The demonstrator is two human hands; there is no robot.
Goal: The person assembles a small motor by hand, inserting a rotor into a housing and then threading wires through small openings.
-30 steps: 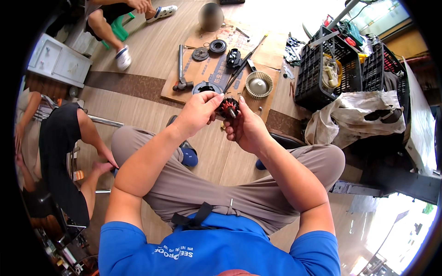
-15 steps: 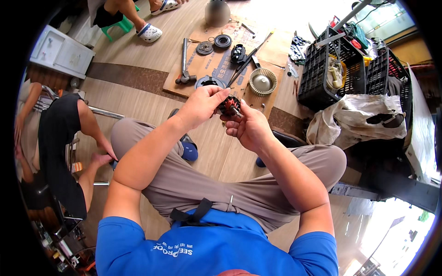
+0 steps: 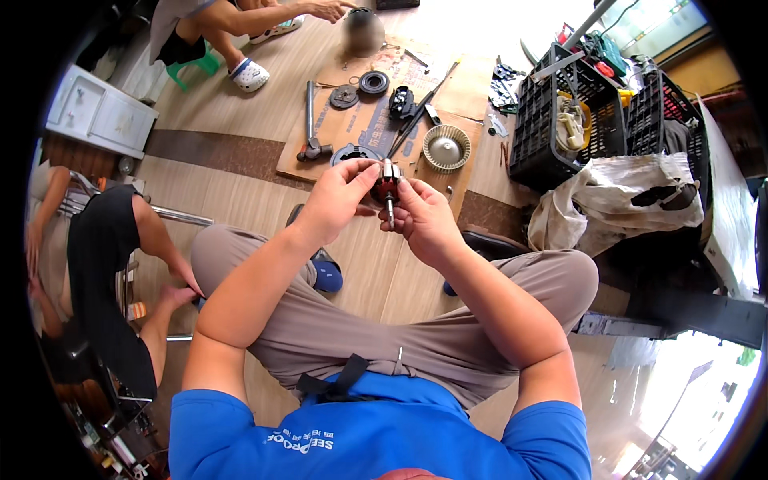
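Pinched between my two hands is a small motor rotor (image 3: 390,182), its steel core on top, dark red windings below and a thin shaft pointing toward me. My left hand (image 3: 339,196) grips it from the left with thumb and fingers closed. On the other side my right hand (image 3: 426,218) holds it with thumb and bent fingers. Just beyond my fingers lies a dark round plate (image 3: 352,152), partly hidden by my left hand. A metal fan wheel (image 3: 446,149) rests on the cardboard (image 3: 330,132), a little past my right hand.
On the cardboard are a hammer (image 3: 311,120), a black ring (image 3: 374,82), a grey disc (image 3: 344,97), a black part (image 3: 402,102) and long thin tools (image 3: 432,92). Black crates (image 3: 534,132) and a dirty cloth (image 3: 572,204) stand right. Another person's hand (image 3: 330,10) reaches in at the top.
The rotor has turned in my fingers: its shaft now points toward me and its steel core shows. At the top, the other person's arm has stretched out to the right. The view has shifted slightly.
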